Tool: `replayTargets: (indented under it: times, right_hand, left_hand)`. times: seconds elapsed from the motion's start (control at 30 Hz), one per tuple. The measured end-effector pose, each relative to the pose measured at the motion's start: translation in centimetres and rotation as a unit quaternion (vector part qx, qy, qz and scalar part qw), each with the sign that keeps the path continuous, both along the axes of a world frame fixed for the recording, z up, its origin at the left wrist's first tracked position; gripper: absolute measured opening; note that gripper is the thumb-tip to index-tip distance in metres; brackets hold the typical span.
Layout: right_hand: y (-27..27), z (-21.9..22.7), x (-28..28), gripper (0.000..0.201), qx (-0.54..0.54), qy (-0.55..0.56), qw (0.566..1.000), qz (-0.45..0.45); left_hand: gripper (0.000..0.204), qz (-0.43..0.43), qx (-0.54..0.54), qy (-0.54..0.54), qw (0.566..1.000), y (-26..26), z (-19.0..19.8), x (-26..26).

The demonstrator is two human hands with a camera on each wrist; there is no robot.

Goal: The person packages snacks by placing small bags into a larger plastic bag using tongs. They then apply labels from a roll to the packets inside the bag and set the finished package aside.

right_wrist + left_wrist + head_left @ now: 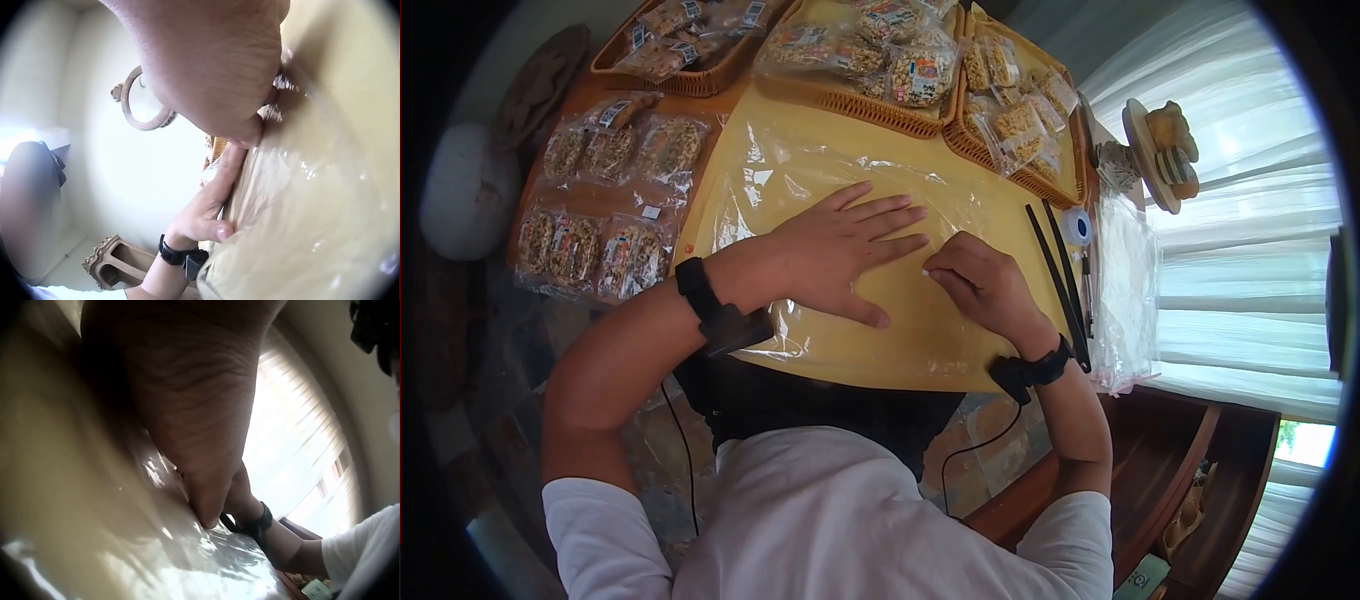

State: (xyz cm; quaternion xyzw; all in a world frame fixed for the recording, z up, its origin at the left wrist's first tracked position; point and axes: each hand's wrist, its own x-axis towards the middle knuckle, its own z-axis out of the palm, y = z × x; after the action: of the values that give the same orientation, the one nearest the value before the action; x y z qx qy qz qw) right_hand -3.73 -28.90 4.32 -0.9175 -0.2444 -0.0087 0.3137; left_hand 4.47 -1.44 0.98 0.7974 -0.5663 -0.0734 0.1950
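A large clear plastic sheet (790, 190) covers much of the yellow tabletop, creased and shiny. My left hand (840, 250) lies palm down on it, fingers straight and spread, thumb pointing toward the right hand. Just to its right, my right hand (982, 285) is curled with thumb and fingertips together, pinching at the plastic. A tiny pale spot shows at those fingertips; I cannot tell what it is. In the right wrist view, wrinkles in the film (269, 169) run out from below the curled fingers (247, 128). The left wrist view shows glare on the plastic (187, 569).
Wicker baskets (880, 110) of packaged snacks line the far edge. More bagged snacks (610, 150) lie at the left. On the right are long black sticks (1055, 270), a tape roll (1078, 226), a pen (1087, 290), clear bags (1125, 300) and a wooden stand with bread (1155, 160).
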Motion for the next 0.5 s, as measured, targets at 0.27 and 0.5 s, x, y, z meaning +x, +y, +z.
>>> replayTargets:
  times: [0.27, 0.5]
  right_hand:
    - [-0.17, 0.01, 0.19, 0.01, -0.011, -0.012, 1.0, 0.019]
    - [0.12, 0.32, 0.06, 0.01, -0.01, 0.0, 1.0, -0.003]
  left_hand:
    - [0.106, -0.001, 0.002, -0.003, 1.0, 0.0, 0.14, 0.04]
    - [0.107, 0.0, 0.01, -0.003, 1.0, 0.02, 0.16, 0.07]
